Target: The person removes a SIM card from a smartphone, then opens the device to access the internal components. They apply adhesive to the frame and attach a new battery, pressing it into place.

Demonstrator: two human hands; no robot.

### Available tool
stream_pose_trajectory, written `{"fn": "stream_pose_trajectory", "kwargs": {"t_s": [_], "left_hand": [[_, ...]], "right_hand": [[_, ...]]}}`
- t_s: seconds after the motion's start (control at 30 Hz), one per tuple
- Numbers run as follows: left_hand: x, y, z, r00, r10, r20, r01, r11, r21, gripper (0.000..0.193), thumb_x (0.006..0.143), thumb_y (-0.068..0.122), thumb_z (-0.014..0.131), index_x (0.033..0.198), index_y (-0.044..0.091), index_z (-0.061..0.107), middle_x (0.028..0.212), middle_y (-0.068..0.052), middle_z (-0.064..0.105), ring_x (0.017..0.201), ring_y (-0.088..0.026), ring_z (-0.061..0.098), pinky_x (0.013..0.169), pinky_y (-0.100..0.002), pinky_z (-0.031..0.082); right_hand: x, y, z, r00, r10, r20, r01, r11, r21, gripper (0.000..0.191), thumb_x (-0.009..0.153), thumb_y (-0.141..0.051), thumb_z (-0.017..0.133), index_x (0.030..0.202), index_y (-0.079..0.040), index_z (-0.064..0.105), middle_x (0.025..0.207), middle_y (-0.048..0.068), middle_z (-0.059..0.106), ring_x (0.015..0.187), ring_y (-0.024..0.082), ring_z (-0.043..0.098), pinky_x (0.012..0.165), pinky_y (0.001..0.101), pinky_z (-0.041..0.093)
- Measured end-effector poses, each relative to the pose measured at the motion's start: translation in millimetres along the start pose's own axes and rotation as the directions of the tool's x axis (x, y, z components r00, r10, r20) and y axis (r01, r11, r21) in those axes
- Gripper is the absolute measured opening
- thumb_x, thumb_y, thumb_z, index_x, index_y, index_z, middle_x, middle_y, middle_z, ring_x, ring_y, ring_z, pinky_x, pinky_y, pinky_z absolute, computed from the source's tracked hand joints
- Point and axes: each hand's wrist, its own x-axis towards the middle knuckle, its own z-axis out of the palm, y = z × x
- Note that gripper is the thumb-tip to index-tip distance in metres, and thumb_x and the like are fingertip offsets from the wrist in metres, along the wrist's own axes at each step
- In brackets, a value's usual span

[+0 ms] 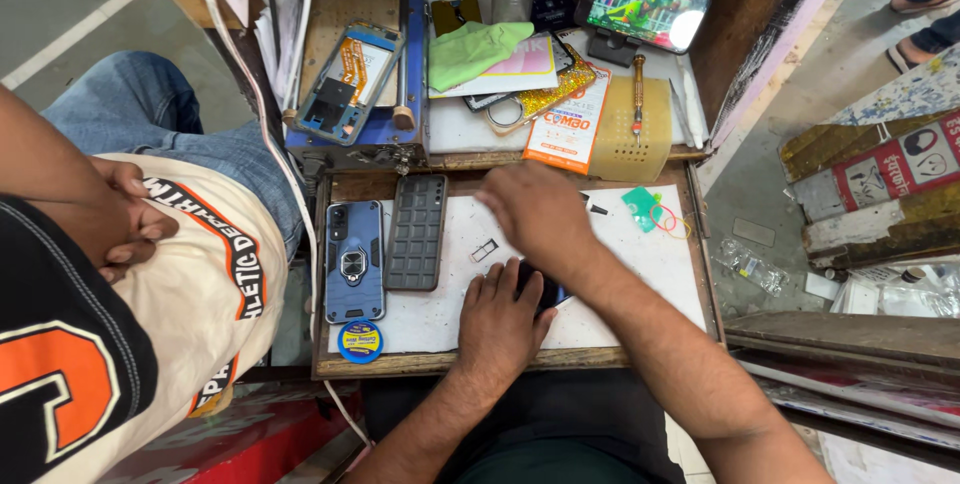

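Phone (549,293) on white mat (640,274), pinned flat under left hand (503,322), fingers curled over it. Right hand (535,212) hovering above, loosely bent, apparently empty. Small SIM tray (484,250) just beside. Best to keep phone steady, movements small.

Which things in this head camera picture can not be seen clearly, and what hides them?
- Dark phone: mostly covered by the left hand and the right wrist; only an edge shows.
- Right hand: fingertips blurred, so any small part they pinch cannot be told.
- Small metal tray on the white mat: too small to identify surely.
- Seated person beside the bench: cut off by the left edge.
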Motion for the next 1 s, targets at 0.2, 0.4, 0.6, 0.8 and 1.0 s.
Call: {"fn": "stream_pose_trajectory", "kwargs": {"t_s": [0.2,0.4,0.6,0.8,1.0], "left_hand": [[0,-4,2,0.999,0.036,-0.002,-0.036,0.999,-0.032,0.057,0.082,0.037,0.082,0.126,0.004,0.067,0.135,-0.029,0.058,0.125,-0.044,0.056,0.104,-0.056,0.045],[0,-11,2,0.999,0.043,0.020,-0.041,0.996,-0.073,0.057,0.081,0.037,0.082,0.126,0.004,0.068,0.136,-0.029,0.056,0.125,-0.045,0.055,0.105,-0.055,0.046],[-3,-16,-2,0.996,0.045,0.082,-0.041,0.998,-0.056,0.058,0.083,0.039,0.081,0.126,0.003,0.066,0.138,-0.030,0.054,0.128,-0.045,0.054,0.106,-0.056,0.045],[-6,-18,-7,0.995,0.049,0.084,-0.045,0.998,-0.053,0.060,0.082,0.038,0.081,0.129,0.004,0.065,0.139,-0.028,0.053,0.130,-0.044,0.052,0.108,-0.058,0.041],[-11,-19,-3,0.998,0.057,0.036,-0.055,0.997,-0.052,0.062,0.082,0.039,0.082,0.128,0.003,0.064,0.138,-0.028,0.053,0.130,-0.043,0.051,0.107,-0.061,0.041]], "right_hand": [[-34,67,-48,0.965,0.228,-0.129,-0.241,0.965,-0.104,0.019,0.092,-0.020,0.074,0.103,-0.005,0.072,0.102,0.014,0.072,0.097,0.037,0.065,0.084,0.0481,0.051],[-121,82,-62,0.897,0.441,-0.009,-0.433,0.876,-0.213,0.017,0.091,-0.014,0.071,0.106,-0.012,0.078,0.105,0.011,0.075,0.102,0.035,0.064,0.092,0.0455,0.052],[-146,45,-31,0.958,0.281,0.060,-0.275,0.957,-0.094,0.033,0.085,-0.019,0.075,0.117,-0.012,0.075,0.121,0.007,0.072,0.130,0.037,0.054,0.106,0.0495,0.043],[-133,23,-17,0.960,0.269,0.073,-0.265,0.962,-0.068,0.032,0.082,-0.020,0.078,0.114,-0.019,0.077,0.131,0.005,0.065,0.140,0.040,0.044,0.110,0.0540,0.038],[-139,16,-17,0.971,0.221,0.090,-0.216,0.975,-0.059,0.036,0.082,-0.020,0.078,0.118,-0.023,0.077,0.139,0.008,0.061,0.142,0.046,0.038,0.112,0.0583,0.035]]}}
